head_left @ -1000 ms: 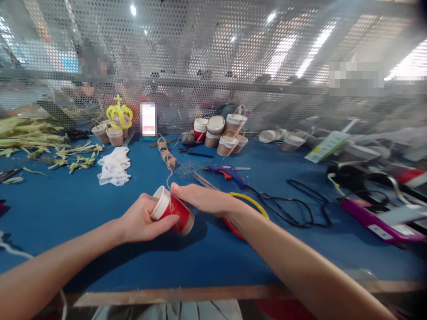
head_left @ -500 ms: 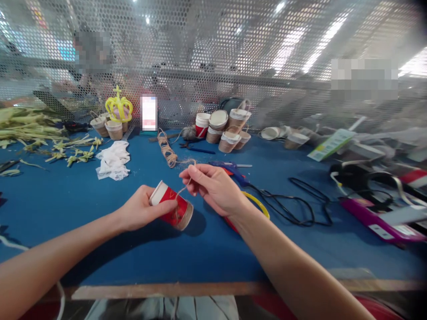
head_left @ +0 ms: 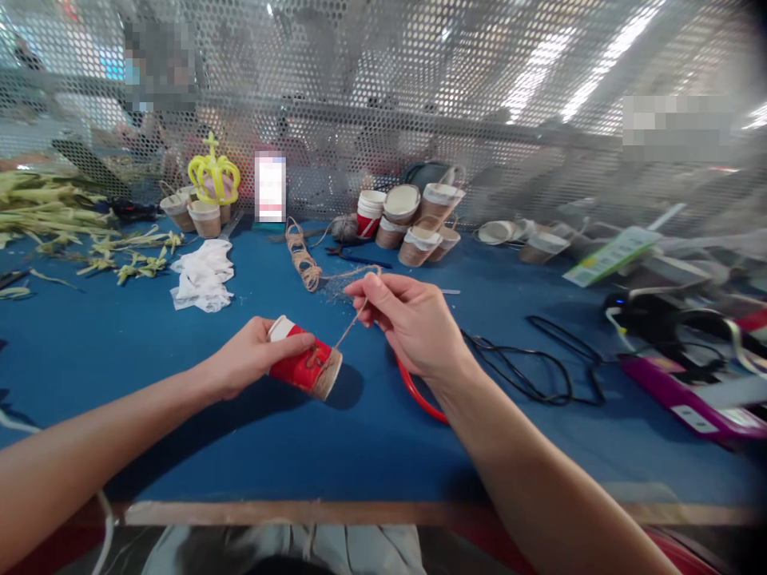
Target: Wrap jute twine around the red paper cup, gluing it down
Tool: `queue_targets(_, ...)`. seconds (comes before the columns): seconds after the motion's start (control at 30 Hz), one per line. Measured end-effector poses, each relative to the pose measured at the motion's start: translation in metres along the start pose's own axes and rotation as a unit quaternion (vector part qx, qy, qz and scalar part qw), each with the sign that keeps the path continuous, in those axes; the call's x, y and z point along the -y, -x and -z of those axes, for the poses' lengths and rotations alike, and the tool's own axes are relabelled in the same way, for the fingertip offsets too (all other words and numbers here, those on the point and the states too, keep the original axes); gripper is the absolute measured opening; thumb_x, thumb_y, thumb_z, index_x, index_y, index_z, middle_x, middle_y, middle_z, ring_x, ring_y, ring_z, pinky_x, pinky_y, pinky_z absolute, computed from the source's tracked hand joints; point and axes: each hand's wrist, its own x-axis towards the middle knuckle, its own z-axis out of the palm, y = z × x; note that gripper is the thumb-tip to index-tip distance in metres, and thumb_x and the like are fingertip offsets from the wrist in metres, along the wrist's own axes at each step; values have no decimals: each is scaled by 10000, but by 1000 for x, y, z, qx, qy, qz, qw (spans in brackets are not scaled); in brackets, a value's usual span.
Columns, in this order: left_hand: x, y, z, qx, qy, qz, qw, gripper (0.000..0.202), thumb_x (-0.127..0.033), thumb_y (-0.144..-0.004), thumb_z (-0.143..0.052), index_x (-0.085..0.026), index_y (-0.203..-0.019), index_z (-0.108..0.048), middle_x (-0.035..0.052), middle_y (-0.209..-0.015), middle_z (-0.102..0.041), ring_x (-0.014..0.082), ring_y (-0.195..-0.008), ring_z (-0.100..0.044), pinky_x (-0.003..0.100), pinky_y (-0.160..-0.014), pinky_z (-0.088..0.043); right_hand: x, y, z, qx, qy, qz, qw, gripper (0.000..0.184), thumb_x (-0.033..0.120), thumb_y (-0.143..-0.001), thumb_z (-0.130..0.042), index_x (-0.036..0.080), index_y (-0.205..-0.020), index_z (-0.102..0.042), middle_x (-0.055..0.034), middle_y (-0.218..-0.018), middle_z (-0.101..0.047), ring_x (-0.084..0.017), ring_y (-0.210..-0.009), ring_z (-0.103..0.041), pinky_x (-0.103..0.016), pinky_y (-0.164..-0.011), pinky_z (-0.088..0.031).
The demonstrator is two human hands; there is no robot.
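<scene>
Though tilted — red, white-rimmed cup (head_left: pixel 307 366)

My left hand (head_left: pixel 244 356) holds a smooth red paper cup (head_left: pixel 293 370), its base wound with rough, matt twine (head_left: pixel 327 378); my right hand (head_left: pixel 413 323) pinches the same fibrous strand. Beside my right wrist curves a glossy red plastic handle (head_left: pixel 419 394). Beyond both hands stands a perforated metal screen (head_left: pixel 335 104).

no words or numbers I can make out from here, a small dark motif on the red paper cup (head_left: pixel 293 370), print on the green-and-white packet (head_left: pixel 611 255) too blurred to read, the upright phone (head_left: pixel 270 188) showing only blocky squares
</scene>
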Motion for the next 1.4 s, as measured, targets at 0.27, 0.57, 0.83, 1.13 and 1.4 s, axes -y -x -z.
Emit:
queue_targets(0.27,-1,0,0,-6,1,10,1000,253,-343,-673,-650,-103,-626,-590,-10,-547,-591,69,-473,-483,189,-498,-354,-4,-2,-1,-36,54,-6,998,215,370,-699,-621,165,-654,-669,19,-558,-561,-61,-473,-472,-221,-460,-374)
queue_targets(0.57,-1,2,-2,5,4,-15,1000,244,-337,-680,-648,-109,-626,-580,-22,-558,-588,61,-491,-483,178,-511,-358,-16,-8,2,-43,94,-14,995,232,364,-717,-602,145,-666,-661,20,-543,-545,-57,-463,-460,-210,-448,-365)
queue_targets(0.83,1,0,0,-11,-40,-19,999,266,-360,-691,-625,-110,-617,-576,-22,-540,-564,64,-468,-450,184,-480,-327,-7,-1,0,-40,44,-11,998,222,363,-708,-615,152,-653,-658,26,-536,-536,-54,-456,-457,-215,-447,-357)
queue_targets(1.13,-2,0,1,-33,-119,-59,991,277,-363,-699,-589,-112,-587,-557,-39,-489,-497,61,-439,-383,180,-430,-270,0,2,-3,-35,31,-2,999,214,385,-685,-637,178,-633,-657,24,-534,-534,-63,-458,-451,-229,-446,-360)
queue_targets(1.4,-1,2,-1,-31,-116,-67,991,282,-374,-694,-583,-113,-589,-573,-35,-484,-497,67,-439,-391,186,-435,-292,-1,0,-3,-46,43,-11,998,226,385,-686,-632,168,-631,-653,24,-528,-526,-62,-453,-443,-230,-444,-358)
